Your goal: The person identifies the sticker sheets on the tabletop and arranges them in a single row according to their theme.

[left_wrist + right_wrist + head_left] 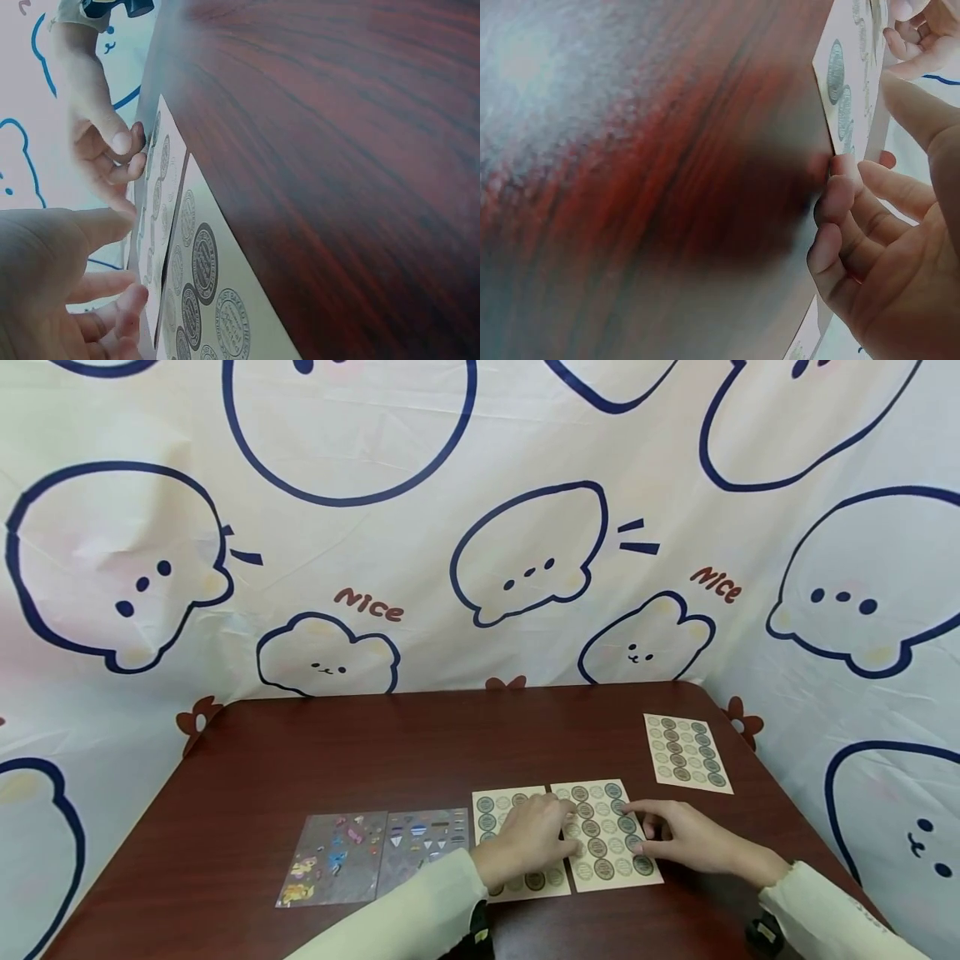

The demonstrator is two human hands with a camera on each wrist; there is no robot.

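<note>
Two cream sheets of round stickers lie side by side on the table, a narrow gap between them. My left hand (528, 835) reaches over the left sticker sheet (528, 885), partly hiding it. Its thumb and fingertips touch the left edge of the right sticker sheet (603, 835). At that sheet's opposite edge, my right hand (686, 837) rests its thumb and index fingertip, the other fingers loosely bent. In the right wrist view, fingertips (841, 169) sit right at the sheet's edge. The round stickers carry dark green and brown printed rings, with paler ones between.
A third sheet of round stickers (686, 752) lies at the back right of the brown table (420, 743). To the left are a clear sheet with colourful small stickers (333, 860) and another with blue and grey ones (427, 835). A printed cloth (420, 552) hangs behind.
</note>
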